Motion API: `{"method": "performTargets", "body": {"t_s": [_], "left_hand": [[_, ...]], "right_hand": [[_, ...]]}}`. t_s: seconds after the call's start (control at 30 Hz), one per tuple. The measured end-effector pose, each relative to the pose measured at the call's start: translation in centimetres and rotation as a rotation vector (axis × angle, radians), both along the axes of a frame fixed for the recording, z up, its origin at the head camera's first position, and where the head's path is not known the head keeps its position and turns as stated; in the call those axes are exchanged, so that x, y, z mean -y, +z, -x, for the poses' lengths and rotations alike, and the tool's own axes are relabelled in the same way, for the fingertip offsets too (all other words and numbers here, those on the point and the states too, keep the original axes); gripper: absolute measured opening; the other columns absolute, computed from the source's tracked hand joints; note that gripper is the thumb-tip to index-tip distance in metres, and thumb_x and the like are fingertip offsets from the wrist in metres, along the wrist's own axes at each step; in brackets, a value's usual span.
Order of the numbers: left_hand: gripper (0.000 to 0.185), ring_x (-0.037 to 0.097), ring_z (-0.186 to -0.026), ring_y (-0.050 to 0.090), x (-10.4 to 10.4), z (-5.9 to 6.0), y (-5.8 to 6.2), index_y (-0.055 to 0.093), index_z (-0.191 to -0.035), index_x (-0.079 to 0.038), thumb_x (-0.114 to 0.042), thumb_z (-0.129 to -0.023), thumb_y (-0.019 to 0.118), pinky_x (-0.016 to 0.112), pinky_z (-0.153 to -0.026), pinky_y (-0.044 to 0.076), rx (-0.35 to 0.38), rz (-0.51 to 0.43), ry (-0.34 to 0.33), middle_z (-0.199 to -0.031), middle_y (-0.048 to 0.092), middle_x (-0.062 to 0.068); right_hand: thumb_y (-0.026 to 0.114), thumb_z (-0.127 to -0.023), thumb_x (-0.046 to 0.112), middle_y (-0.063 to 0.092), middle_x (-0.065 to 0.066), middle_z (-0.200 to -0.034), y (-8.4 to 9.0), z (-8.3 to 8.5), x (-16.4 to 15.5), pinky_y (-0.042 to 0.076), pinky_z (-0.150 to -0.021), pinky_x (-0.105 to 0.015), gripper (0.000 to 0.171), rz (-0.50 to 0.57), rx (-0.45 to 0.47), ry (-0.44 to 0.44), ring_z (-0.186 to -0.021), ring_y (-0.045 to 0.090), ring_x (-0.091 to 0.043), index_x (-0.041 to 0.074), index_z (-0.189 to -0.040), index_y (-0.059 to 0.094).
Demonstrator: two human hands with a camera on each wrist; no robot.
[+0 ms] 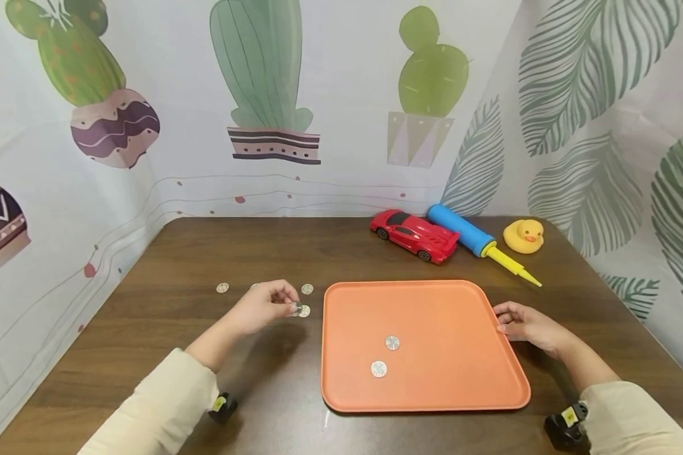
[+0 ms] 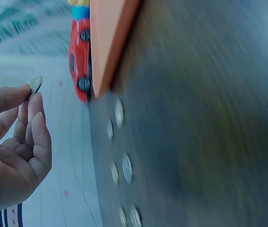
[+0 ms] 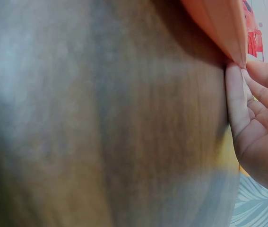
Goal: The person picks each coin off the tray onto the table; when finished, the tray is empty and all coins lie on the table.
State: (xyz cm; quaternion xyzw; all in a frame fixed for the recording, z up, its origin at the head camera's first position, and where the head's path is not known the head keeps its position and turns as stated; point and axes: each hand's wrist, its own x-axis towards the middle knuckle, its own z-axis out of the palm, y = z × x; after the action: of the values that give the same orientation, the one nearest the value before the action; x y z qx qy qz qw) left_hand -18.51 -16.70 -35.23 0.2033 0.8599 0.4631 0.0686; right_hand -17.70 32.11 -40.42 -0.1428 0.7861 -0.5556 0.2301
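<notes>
Your left hand [image 1: 262, 308] pinches a coin [image 2: 35, 85] between thumb and fingertips above the tabletop [image 1: 262, 253]; your right hand [image 1: 526, 325] rests relaxed fingers against the orange tray [image 1: 432, 309] edge.

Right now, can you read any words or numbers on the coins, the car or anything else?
No words or numbers can be read.
Coin pinched in the left hand: face too blurred.
Coins on the orange tray: too small.
Red car: no lettering visible.

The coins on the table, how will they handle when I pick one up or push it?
Each coin lies thin and flat on the table, so it probably slides when pushed and resists lifting. The left hand pinches one by its edges; it looks stiff, and might roll if dropped on edge.
</notes>
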Motion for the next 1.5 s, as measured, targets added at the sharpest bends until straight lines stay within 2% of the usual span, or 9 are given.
{"method": "performTargets", "body": {"t_s": [0.17, 0.37, 0.6, 0.73, 0.83, 1.07, 1.23, 1.5], "left_hand": [[0.007, 0.014, -0.063, 0.048, 2.5, 0.3, -0.4, 0.056, -0.083, 0.0, 0.0, -0.076, 0.059, 0.024, -0.053, 0.041, 0.037, 0.029, 0.099, -0.071, 0.053, 0.005], [0.007, 0.013, -0.065, 0.048, 5.3, 0.7, -0.5, 0.056, -0.084, 0.0, -0.002, -0.078, 0.058, 0.026, -0.055, 0.041, 0.014, 0.12, 0.213, -0.072, 0.054, 0.004], [0.01, 0.012, -0.063, 0.051, 7.9, 1.0, -1.1, 0.054, -0.086, 0.004, -0.002, -0.078, 0.057, 0.026, -0.057, 0.043, 0.032, 0.157, 0.279, -0.071, 0.055, 0.005], [0.012, 0.011, -0.066, 0.05, 9.2, 1.1, -1.6, 0.053, -0.087, 0.008, 0.001, -0.078, 0.057, 0.023, -0.058, 0.045, 0.083, 0.134, 0.321, -0.078, 0.055, 0.009], [0.013, 0.012, -0.067, 0.051, 10.1, 1.2, -2.1, 0.052, -0.089, 0.009, 0.002, -0.079, 0.055, 0.023, -0.059, 0.045, 0.112, 0.147, 0.339, -0.079, 0.054, 0.01], [0.012, 0.016, -0.067, 0.051, 11.4, 1.2, -2.6, 0.052, -0.089, 0.005, -0.002, -0.08, 0.056, 0.028, -0.058, 0.042, 0.163, 0.245, 0.378, -0.076, 0.054, 0.007], [0.011, 0.015, -0.064, 0.049, 11.9, 1.3, -3.2, 0.052, -0.086, 0.005, -0.002, -0.078, 0.055, 0.027, -0.055, 0.039, 0.169, 0.279, 0.39, -0.072, 0.055, 0.004], [0.014, 0.018, -0.066, 0.048, 12.3, 1.3, -3.4, 0.055, -0.079, 0.003, -0.007, -0.072, 0.062, 0.032, -0.061, 0.035, 0.037, 0.401, 0.375, -0.071, 0.058, 0.008]], "right_hand": [[0.049, -0.086, 0.005, 0.048, -0.011, -0.092, 0.0, 0.1, 0.0, 0.046, -0.072, -0.028, 0.043, -0.042, -0.006, -0.016, -0.081, 0.053, -0.012, -0.02, -0.113, 0.027], [0.05, -0.086, 0.007, 0.048, -0.011, -0.092, 0.2, 0.1, 0.1, 0.046, -0.071, -0.028, 0.045, -0.051, -0.012, -0.015, -0.081, 0.052, -0.012, -0.02, -0.113, 0.027], [0.05, -0.085, 0.006, 0.049, -0.01, -0.092, 0.1, -0.1, 0.0, 0.046, -0.071, -0.027, 0.044, -0.042, -0.005, -0.026, -0.08, 0.053, -0.012, -0.02, -0.113, 0.028], [0.05, -0.085, 0.007, 0.049, -0.011, -0.091, 0.2, 0.0, -0.1, 0.046, -0.071, -0.027, 0.044, -0.041, -0.001, -0.026, -0.08, 0.053, -0.013, -0.02, -0.113, 0.028], [0.05, -0.085, 0.008, 0.049, -0.011, -0.091, 0.2, 0.0, -0.2, 0.046, -0.071, -0.027, 0.045, -0.041, 0.0, -0.022, -0.08, 0.053, -0.013, -0.02, -0.113, 0.027], [0.049, -0.086, 0.006, 0.048, -0.011, -0.092, 0.0, 0.1, -0.1, 0.046, -0.071, -0.027, 0.044, -0.03, 0.0, -0.02, -0.08, 0.052, -0.012, -0.02, -0.114, 0.026], [0.048, -0.086, 0.005, 0.048, -0.011, -0.092, 0.1, 0.0, 0.0, 0.046, -0.071, -0.027, 0.043, -0.021, -0.002, -0.014, -0.08, 0.052, -0.012, -0.02, -0.114, 0.026], [0.048, -0.086, 0.005, 0.048, -0.011, -0.092, 0.3, 0.0, 0.1, 0.046, -0.071, -0.027, 0.043, -0.032, 0.006, -0.016, -0.08, 0.052, -0.012, -0.02, -0.114, 0.026]]}}
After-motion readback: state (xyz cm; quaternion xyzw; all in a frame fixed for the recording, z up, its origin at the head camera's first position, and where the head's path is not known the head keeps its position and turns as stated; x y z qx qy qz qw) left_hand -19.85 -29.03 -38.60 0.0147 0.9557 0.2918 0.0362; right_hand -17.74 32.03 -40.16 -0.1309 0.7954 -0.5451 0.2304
